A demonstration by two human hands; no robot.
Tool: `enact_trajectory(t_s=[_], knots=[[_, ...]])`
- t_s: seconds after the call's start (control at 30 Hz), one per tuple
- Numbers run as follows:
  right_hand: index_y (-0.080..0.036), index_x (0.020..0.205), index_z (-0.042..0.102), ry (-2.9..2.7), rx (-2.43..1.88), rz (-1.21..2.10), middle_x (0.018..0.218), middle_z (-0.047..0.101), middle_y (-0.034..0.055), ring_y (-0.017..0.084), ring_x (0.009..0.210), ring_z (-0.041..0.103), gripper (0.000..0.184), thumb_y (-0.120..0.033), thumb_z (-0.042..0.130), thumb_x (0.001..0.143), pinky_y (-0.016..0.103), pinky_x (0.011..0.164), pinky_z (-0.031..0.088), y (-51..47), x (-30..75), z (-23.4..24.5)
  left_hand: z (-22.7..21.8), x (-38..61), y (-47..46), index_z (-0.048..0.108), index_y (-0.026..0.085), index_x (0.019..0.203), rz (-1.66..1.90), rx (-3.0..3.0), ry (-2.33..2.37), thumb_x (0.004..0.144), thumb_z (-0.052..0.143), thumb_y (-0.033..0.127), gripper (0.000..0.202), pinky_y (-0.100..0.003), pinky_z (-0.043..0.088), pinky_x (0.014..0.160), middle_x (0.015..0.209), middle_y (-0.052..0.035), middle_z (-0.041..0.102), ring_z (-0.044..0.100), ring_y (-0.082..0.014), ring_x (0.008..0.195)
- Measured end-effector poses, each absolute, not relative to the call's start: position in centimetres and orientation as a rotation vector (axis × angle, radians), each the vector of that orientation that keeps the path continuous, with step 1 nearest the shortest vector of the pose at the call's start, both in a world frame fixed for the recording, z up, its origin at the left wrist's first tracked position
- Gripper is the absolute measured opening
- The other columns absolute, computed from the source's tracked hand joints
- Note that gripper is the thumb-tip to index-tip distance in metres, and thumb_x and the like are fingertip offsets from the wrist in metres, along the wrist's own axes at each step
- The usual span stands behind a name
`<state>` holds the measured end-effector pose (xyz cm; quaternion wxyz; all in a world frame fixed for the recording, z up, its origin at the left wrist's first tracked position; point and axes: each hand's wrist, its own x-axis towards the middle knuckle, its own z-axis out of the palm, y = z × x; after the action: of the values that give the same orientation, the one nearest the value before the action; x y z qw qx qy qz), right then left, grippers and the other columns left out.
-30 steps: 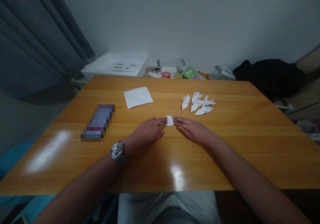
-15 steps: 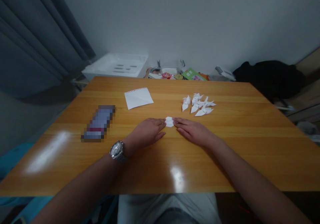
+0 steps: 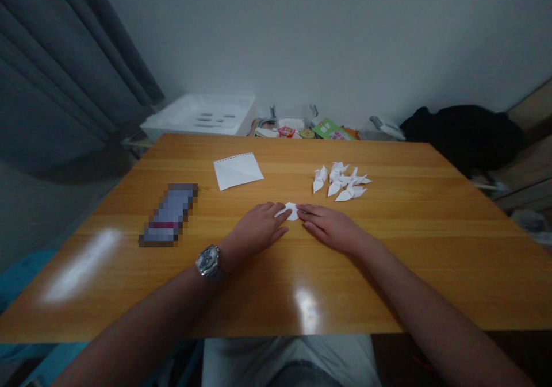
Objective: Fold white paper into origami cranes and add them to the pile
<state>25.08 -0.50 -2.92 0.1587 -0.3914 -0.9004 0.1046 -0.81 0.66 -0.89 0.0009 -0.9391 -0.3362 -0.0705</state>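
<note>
Head camera view shows two bare hands at work upon one small piece of folded white paper point(image 3: 292, 211), which lies flat on the wooden desk point(image 3: 431, 203), in front of the person and between the fingertips. The left hand point(image 3: 261, 226) is loosely spread, palm downward, with its fingertips resting at the left part of the paper and its thumb apart from it; it does not grasp the paper. On this wrist there is a metal watch point(image 3: 209, 260). The right hand point(image 3: 330, 226) has its fingers stretched and near together, and their tips touch the right edge of the paper; whether they pinch it or only press it, I cannot tell. Beyond the right hand lie several folded paper figures point(image 3: 352, 192), grouped closely, some of them touching. Farther to the left, a white sheet point(image 3: 238, 171) with a perforated upper edge lies flat, and nearer, at the left, is a pixelated flat object point(image 3: 170, 211), resembling a phone.
</note>
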Motion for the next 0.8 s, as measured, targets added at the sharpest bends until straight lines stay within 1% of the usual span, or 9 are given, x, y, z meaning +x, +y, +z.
enact_trajectory(t_s=[0.1,0.27,0.43,0.57,0.7,0.8], knots=[[-0.017,0.137,0.064,-2.568,-1.110,0.273,0.147,0.058,0.0134,0.026,0.135,0.057,0.039,-0.030,0.046,0.104,0.046,0.115,0.046,-0.6,24.9,-2.8,-0.9,-0.7,0.7,0.056,0.016,0.139,-0.259,-2.960,-1.067,0.103,0.050,0.036,0.041,-0.042,0.045,0.105,0.136,-0.0132,0.059,0.056,-0.0282,0.120],[-0.017,0.134,0.066,-2.565,-1.099,0.233,0.143,0.062,0.0136,0.027,0.131,0.061,0.036,-0.029,0.052,0.103,0.046,0.113,0.049,-0.5,24.8,-2.9,-1.0,-0.3,1.2,0.060,0.015,0.132,-0.318,-3.009,-1.069,0.104,0.049,0.032,0.035,-0.040,0.046,0.105,0.131,-0.0123,0.060,0.056,-0.0267,0.119],[-0.018,0.127,0.070,-2.542,-1.078,0.252,0.138,0.066,0.0121,0.026,0.127,0.063,0.032,-0.027,0.052,0.103,0.044,0.110,0.051,-0.2,24.7,-3.2,-1.2,-0.2,1.9,0.066,0.018,0.120,-0.354,-3.021,-1.077,0.104,0.048,0.029,0.027,-0.038,0.049,0.098,0.122,-0.0103,0.062,0.057,-0.0238,0.109],[-0.020,0.123,0.073,-2.505,-1.047,0.280,0.134,0.069,0.0121,0.026,0.123,0.065,0.029,-0.023,0.053,0.102,0.046,0.107,0.053,-0.2,24.6,-3.3,-1.2,-0.3,2.1,0.068,0.019,0.113,-0.330,-3.005,-1.072,0.105,0.048,0.031,0.025,-0.035,0.050,0.092,0.116,-0.0083,0.063,0.058,-0.0220,0.103],[-0.022,0.120,0.073,-2.434,-1.074,0.300,0.127,0.073,0.0099,0.025,0.117,0.068,0.026,-0.021,0.056,0.100,0.044,0.102,0.055,-0.1,24.4,-3.4,-0.9,-0.4,1.9,0.068,0.020,0.115,-0.279,-2.992,-1.027,0.105,0.048,0.033,0.026,-0.033,0.051,0.087,0.115,-0.0077,0.064,0.059,-0.0217,0.102],[-0.023,0.118,0.073,-2.384,-1.102,0.295,0.119,0.076,0.0086,0.024,0.110,0.070,0.024,-0.022,0.059,0.099,0.043,0.098,0.056,0.0,24.2,-3.6,-0.6,-0.4,1.7,0.067,0.020,0.119,-0.242,-2.993,-0.991,0.106,0.046,0.031,0.027,-0.032,0.050,0.084,0.115,-0.0081,0.066,0.061,-0.0214,0.100]])
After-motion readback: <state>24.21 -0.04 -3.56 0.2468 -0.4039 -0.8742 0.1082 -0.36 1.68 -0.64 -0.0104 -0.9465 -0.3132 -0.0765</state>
